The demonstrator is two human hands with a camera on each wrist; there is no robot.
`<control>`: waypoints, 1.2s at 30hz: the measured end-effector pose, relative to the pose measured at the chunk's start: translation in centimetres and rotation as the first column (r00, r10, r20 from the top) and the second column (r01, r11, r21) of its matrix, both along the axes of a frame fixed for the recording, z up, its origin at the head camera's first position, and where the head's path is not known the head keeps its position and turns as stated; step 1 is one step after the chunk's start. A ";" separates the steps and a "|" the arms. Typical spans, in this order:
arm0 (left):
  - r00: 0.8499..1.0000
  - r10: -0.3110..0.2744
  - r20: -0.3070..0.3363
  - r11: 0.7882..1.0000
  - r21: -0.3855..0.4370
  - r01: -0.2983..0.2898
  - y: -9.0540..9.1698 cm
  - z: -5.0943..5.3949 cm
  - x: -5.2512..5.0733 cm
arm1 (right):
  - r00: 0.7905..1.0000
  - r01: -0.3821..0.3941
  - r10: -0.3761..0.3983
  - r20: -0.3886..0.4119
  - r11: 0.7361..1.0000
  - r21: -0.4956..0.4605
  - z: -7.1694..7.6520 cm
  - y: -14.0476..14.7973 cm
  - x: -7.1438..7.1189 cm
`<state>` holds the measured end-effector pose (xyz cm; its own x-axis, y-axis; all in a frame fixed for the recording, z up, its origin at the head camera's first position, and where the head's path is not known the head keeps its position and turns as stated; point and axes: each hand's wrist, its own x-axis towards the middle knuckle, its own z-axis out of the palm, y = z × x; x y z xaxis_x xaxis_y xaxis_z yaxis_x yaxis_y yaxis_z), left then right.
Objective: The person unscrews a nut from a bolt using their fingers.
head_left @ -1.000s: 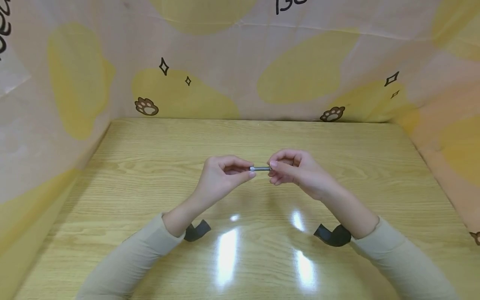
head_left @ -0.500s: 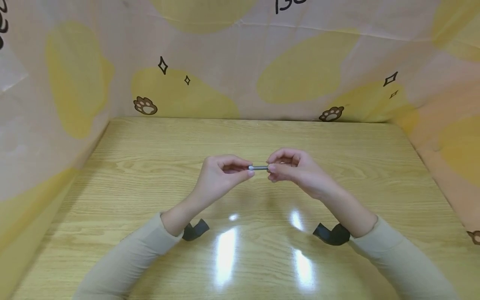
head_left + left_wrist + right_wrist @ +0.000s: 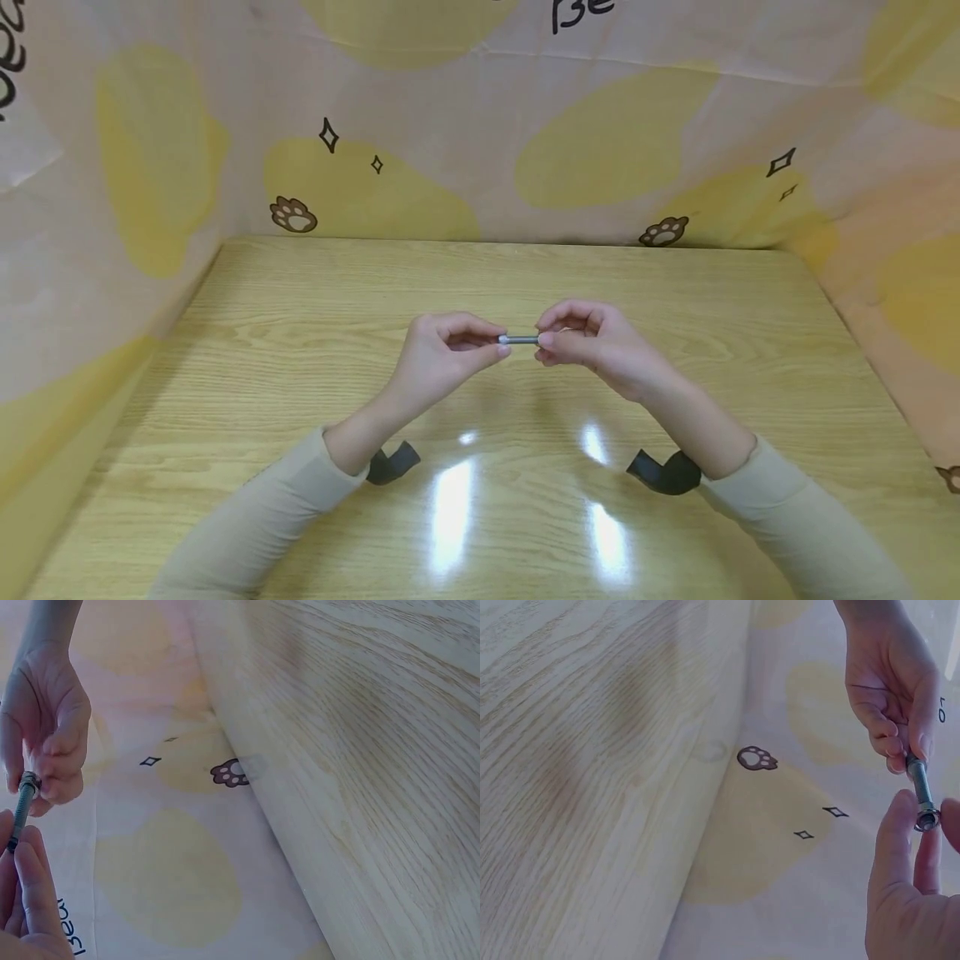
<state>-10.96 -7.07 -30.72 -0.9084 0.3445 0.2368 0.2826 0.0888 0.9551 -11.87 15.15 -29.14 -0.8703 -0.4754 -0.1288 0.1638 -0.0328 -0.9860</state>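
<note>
A slim metal bolt [image 3: 521, 340] is held level above the table between the two hands. My left hand [image 3: 438, 354] pinches its head end between thumb and fingers. At the other end a nut [image 3: 928, 818] sits on the bolt's tip, with what looks like a washer against it. My right hand [image 3: 592, 342] has its thumb and fingers around this nut; in the head view they cover it. The left wrist view shows thread on the bolt's shank [image 3: 22, 810].
Beneath the hands lies a wood-grain table [image 3: 300, 283] with glossy light reflections. A patterned cloth [image 3: 495, 125] with yellow patches and paw prints encloses the back and sides. Black straps [image 3: 393, 462] hang at both wrists.
The right thumb and fingertips have shifted slightly at the nut end. The left hand and the bolt stay almost where they were.
</note>
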 end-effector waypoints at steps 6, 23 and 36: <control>1.000 0.006 -0.003 1.000 -0.007 -0.006 -0.1 -0.1 0.0 | 1.000 0.010 -0.010 -0.002 1.000 0.026 0.0 -0.1 0.0; 1.000 0.015 -0.004 1.000 -0.013 -0.015 -0.1 -0.1 0.3 | 1.000 0.008 -0.008 -0.006 0.999 0.048 0.0 -0.3 0.2; 1.000 0.017 -0.003 1.000 -0.014 -0.017 -0.2 0.0 0.3 | 1.000 0.011 -0.012 0.005 0.998 0.061 0.2 -0.3 0.2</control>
